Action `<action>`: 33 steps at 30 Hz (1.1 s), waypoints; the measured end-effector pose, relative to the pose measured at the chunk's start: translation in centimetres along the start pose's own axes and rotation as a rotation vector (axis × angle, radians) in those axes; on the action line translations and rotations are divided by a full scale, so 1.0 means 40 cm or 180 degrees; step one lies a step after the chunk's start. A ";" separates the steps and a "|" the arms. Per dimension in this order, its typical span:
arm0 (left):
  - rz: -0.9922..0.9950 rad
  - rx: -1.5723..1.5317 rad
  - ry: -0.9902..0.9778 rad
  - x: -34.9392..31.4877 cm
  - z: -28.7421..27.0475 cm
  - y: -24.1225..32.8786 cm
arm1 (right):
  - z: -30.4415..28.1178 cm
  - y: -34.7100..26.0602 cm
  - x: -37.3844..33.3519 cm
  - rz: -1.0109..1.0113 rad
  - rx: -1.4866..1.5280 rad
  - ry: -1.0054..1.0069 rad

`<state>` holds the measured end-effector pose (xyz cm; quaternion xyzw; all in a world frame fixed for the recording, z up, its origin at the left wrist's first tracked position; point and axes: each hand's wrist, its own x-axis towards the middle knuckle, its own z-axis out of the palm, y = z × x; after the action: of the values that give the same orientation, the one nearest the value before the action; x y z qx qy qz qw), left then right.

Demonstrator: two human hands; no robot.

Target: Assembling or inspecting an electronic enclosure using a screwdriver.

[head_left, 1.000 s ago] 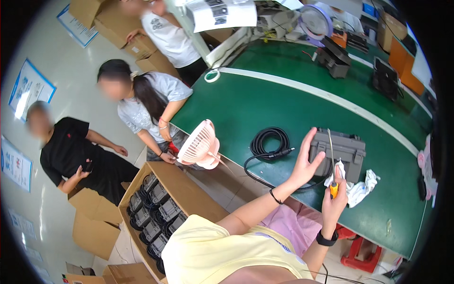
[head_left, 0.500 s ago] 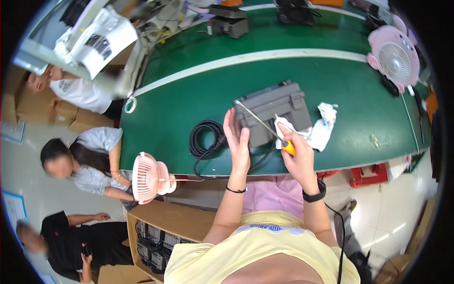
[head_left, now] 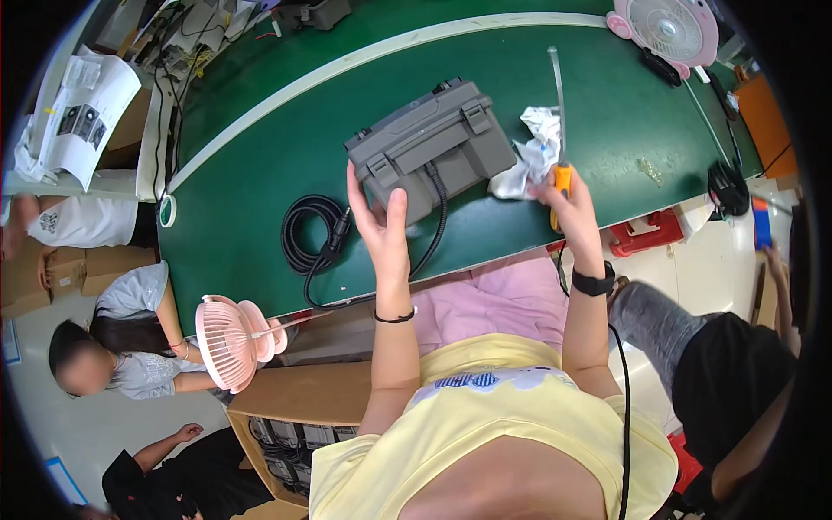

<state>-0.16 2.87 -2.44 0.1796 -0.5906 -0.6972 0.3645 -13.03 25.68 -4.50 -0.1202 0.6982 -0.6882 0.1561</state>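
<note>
A grey plastic case [head_left: 433, 143] with latches sits on the green table before me, a ribbed black cable running from its front. My left hand [head_left: 381, 230] is closed around the case's near left corner, fingers along its side and thumb in front. In my right hand [head_left: 568, 204] is a screwdriver [head_left: 562, 182] with a yellow-orange handle, its long shaft pointing away from me. White crumpled cloth or paper [head_left: 542, 143] touches the fingers of that hand; whether they grip it is unclear. Beside my left hand lies a coiled black cable [head_left: 305, 238].
A pink fan [head_left: 230, 342] stands off the table's near left edge, another pink fan [head_left: 667, 30] at the far right. Below left is an open carton [head_left: 329, 390] of packed units. A tape roll [head_left: 168, 211] lies at the left edge. Other people stand or sit on both sides.
The view has shifted. My left hand has come from beside the case onto its corner. The screwdriver has swung from across the case to its right, now pointing away from me.
</note>
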 end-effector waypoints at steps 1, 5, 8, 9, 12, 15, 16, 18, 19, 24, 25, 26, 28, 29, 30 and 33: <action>0.0017 0.0025 -0.0023 -0.001 0.001 0.002 | -0.010 0.015 0.015 -0.0204 -0.0090 0.0340; -0.0079 -0.0009 -0.0037 -0.007 0.005 0.012 | -0.074 0.014 0.080 -0.0813 -0.1619 0.1161; 0.0044 0.0086 0.0008 0.001 -0.002 0.002 | -0.053 -0.055 0.069 -0.1034 -0.1856 0.1323; 0.0006 0.0104 0.0029 0.001 0.003 0.008 | -0.047 -0.069 0.053 -0.1030 -0.1822 0.1350; -0.0051 -0.0028 0.0149 0.014 0.013 0.007 | 0.017 -0.093 0.007 -0.1248 -0.0783 0.1106; -0.0269 -0.0160 0.0247 0.027 0.019 0.014 | 0.100 -0.087 -0.040 -0.1281 0.0022 0.0533; -0.0277 -0.0149 0.0253 0.028 0.018 0.019 | 0.130 -0.091 -0.046 -0.1237 -0.0024 0.0444; -0.0465 -0.0167 0.0313 0.033 0.015 0.028 | 0.187 -0.091 -0.041 -0.1345 -0.0328 0.0389; -0.0480 -0.0167 0.0309 0.033 0.017 0.027 | 0.211 -0.091 -0.037 -0.1325 -0.0432 0.0389; -0.0478 -0.0120 0.0367 0.046 0.025 0.030 | 0.261 -0.067 -0.006 -0.2239 -0.1224 0.0793; -0.0439 -0.0076 0.0394 0.048 0.021 0.025 | 0.255 -0.066 -0.009 -0.1936 -0.1261 0.0660; -0.0441 -0.0080 0.0411 0.044 0.019 0.025 | 0.246 -0.065 -0.012 -0.1635 -0.1298 0.0530; -0.0487 -0.0194 0.0413 0.044 0.016 0.027 | 0.220 -0.077 -0.033 -0.1286 -0.1363 0.0348; -0.0479 -0.0200 0.0430 0.048 0.010 0.026 | 0.211 -0.076 -0.038 -0.1164 -0.1373 0.0375; -0.0523 -0.0217 0.0408 0.050 0.009 0.025 | 0.204 -0.071 -0.041 -0.1185 -0.0894 0.0514; -0.0597 -0.0187 0.0436 0.050 0.017 0.034 | 0.187 -0.074 -0.048 -0.0760 0.0479 0.0929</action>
<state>-1.55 1.85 -0.63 0.2705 -0.5241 -0.7314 0.3423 -8.54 19.43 -1.49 -0.0891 0.6408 -0.7622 -0.0209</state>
